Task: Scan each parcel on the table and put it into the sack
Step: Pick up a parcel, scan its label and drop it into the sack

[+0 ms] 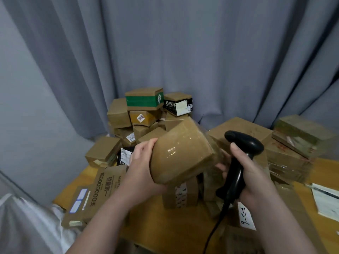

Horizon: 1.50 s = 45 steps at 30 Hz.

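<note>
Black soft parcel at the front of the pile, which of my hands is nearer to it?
Left. The left hand, gripping the brown parcel, is just right of the black parcel; the right hand, holding the scanner, is farther right, beyond the brown parcel.

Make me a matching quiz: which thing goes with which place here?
Things:
1. scanner
2. taped parcel
3. green-banded box
4. handwritten slip

Places:
A. on top of the pile at the back
B. gripped in the right hand
C. lying beside the right wrist
D. held up in the left hand

Pairs: 1-B, 2-D, 3-A, 4-C
</note>
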Each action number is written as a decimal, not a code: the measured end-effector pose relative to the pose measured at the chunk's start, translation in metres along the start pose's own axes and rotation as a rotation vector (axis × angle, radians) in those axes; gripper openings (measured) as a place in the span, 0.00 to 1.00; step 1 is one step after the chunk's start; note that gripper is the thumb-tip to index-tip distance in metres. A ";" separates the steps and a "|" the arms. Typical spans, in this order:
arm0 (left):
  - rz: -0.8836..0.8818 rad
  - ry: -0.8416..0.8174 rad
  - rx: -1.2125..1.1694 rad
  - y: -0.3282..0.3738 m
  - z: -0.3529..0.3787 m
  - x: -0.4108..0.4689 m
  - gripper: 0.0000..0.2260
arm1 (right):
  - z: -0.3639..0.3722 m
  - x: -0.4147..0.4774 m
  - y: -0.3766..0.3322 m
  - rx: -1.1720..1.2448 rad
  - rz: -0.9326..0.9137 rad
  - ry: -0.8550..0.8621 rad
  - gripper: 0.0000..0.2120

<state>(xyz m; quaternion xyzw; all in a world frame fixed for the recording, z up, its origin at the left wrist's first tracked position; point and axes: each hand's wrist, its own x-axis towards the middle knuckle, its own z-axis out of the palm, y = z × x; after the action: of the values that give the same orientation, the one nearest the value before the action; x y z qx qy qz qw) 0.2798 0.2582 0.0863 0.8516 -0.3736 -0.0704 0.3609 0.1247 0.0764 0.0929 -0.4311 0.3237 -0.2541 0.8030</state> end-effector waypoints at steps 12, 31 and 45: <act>-0.034 -0.105 0.027 0.006 -0.003 0.004 0.58 | 0.000 -0.004 0.004 0.020 -0.056 -0.018 0.29; -0.620 -0.093 -1.313 0.015 0.002 0.014 0.19 | -0.011 -0.018 0.002 -0.039 -0.130 -0.043 0.23; -0.372 0.092 -1.081 0.019 0.000 0.010 0.30 | -0.010 -0.026 -0.003 -0.185 -0.165 0.113 0.23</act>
<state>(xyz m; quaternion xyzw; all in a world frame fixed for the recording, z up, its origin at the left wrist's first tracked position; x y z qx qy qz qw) 0.2757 0.2422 0.1004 0.5995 -0.1123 -0.2766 0.7426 0.0995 0.0876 0.0988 -0.5135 0.3537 -0.3122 0.7168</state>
